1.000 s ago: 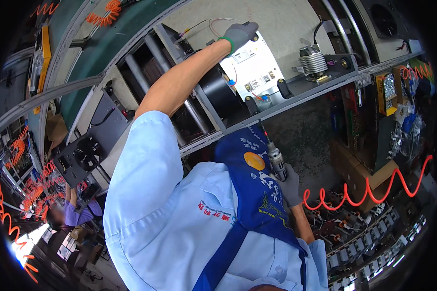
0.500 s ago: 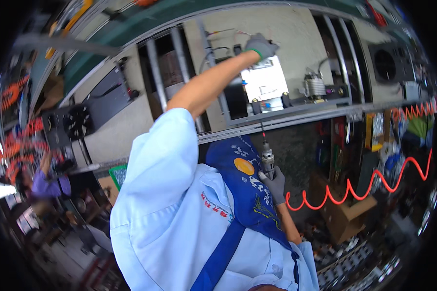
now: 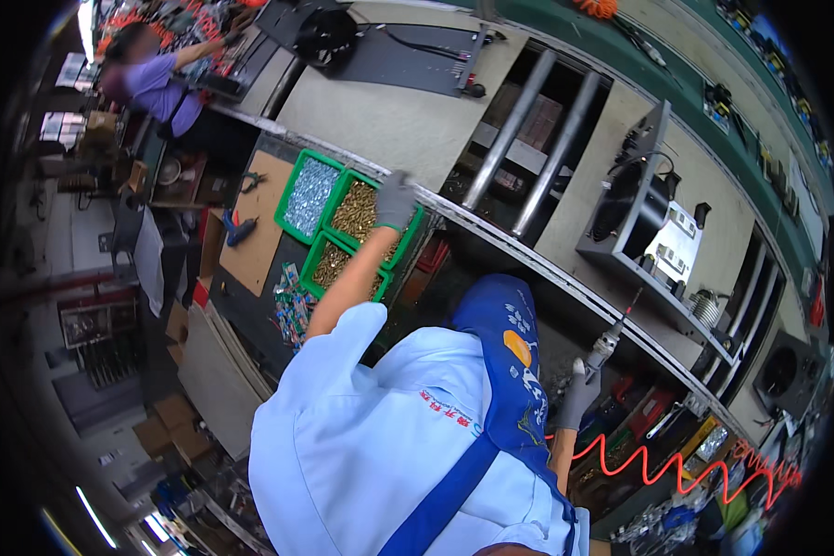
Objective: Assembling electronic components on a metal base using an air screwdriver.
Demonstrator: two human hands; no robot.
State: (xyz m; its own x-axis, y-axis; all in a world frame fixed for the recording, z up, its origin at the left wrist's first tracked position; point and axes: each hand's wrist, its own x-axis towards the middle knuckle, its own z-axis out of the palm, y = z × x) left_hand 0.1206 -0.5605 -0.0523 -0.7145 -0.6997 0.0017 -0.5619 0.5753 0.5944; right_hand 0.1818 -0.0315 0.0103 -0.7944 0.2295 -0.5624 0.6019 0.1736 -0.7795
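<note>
My left hand [image 3: 397, 201], in a grey glove with a green cuff, is over the far edge of a green bin of brass-coloured screws [image 3: 354, 209]. Its fingertips are small and smeared, so I cannot tell whether it holds any. Next to that bin is another bin with silvery small parts [image 3: 312, 193], and a nearer one holds more brass-coloured pieces [image 3: 329, 262]. In my gloved right hand [image 3: 579, 393] a grey power screwdriver [image 3: 604, 347] is gripped, its thin bit pointing up toward the bench edge. Beyond it stands a grey metal housing [image 3: 621, 250] with a bright white plate [image 3: 674, 243].
Steel rollers [image 3: 510, 130] cross a gap in the bench. A grey panel with a black fan [image 3: 326, 39] lies at the far left, near a person in purple [image 3: 162, 88]. Blue-handled pliers [image 3: 239, 230] rest on a brown board. A red coiled hose [image 3: 639, 459] hangs at the right.
My left hand has left the housing and come to the green bins at the left. My view has swung left. The right hand still holds the screwdriver.
</note>
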